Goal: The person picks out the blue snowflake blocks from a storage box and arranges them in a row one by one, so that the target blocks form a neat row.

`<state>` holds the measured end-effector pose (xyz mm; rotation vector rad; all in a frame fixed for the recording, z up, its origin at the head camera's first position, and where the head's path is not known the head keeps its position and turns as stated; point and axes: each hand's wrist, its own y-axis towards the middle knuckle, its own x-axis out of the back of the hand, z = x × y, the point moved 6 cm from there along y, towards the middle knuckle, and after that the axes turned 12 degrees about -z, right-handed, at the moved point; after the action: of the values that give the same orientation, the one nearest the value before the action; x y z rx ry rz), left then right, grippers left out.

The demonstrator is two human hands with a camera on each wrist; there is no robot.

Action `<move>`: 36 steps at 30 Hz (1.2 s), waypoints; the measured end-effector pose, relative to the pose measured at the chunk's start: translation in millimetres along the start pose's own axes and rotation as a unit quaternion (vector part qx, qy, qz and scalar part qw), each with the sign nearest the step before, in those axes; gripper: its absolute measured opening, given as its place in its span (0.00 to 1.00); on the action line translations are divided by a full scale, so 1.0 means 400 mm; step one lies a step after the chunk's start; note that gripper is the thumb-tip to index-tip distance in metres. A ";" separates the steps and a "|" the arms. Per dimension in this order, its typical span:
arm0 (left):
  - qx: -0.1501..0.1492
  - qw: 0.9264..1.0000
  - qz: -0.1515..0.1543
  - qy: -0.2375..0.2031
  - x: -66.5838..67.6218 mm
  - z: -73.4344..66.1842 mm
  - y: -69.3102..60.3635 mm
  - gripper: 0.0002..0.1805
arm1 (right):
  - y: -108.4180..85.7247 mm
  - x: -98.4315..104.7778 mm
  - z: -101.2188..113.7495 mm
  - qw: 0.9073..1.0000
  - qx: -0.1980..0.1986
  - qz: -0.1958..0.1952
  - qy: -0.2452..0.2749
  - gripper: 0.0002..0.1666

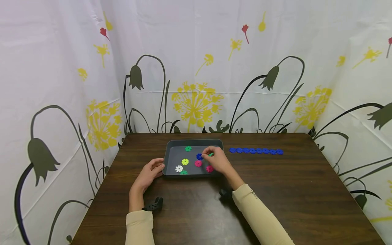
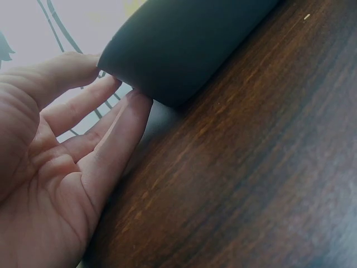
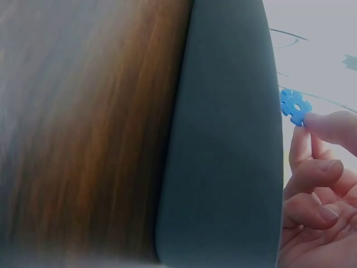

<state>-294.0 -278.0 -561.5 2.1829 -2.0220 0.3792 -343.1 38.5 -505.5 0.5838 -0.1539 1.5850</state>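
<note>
My right hand (image 1: pixel 218 160) is over the right part of a dark grey tray (image 1: pixel 170 149). Between thumb and fingertips it pinches a blue flower-shaped plastic disc (image 1: pixel 199 156), also seen as a notched blue disc (image 3: pixel 295 107) above the rim in the right wrist view. Against the tray's left side rests my left hand (image 1: pixel 149 174), its fairly straight fingers touching the outer wall (image 2: pixel 162 50). Inside the tray lie a yellow disc (image 1: pixel 185 161), a white disc (image 1: pixel 179 168), a pink disc (image 1: pixel 198 163) and a green disc (image 1: pixel 188 148), among others. My right hand partly hides some.
To the tray's right, a row of several blue discs (image 1: pixel 256 150) lies along the back of the brown wooden table (image 1: pixel 291 190). A white curtain (image 1: pixel 196 44) with printed flowers hangs behind the table and at both sides.
</note>
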 end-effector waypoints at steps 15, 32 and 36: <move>0.001 1.000 -0.001 0.001 -0.002 -0.003 0.001 0.30 | 0.016 0.135 -0.066 0.999 -0.045 -0.025 0.017 0.07; -0.003 1.000 0.006 0.000 -0.002 -0.004 -0.007 0.32 | 0.011 0.332 -0.156 0.993 -0.090 -0.071 -0.014 0.14; -0.002 1.000 0.005 0.007 -0.005 -0.004 -0.008 0.32 | 0.003 0.368 -0.183 0.992 -0.100 -0.078 -0.021 0.14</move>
<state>-291.3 -275.3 -560.6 2.1606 -2.0258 0.3904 -362.8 201.5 -501.4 0.4606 -0.2885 1.3875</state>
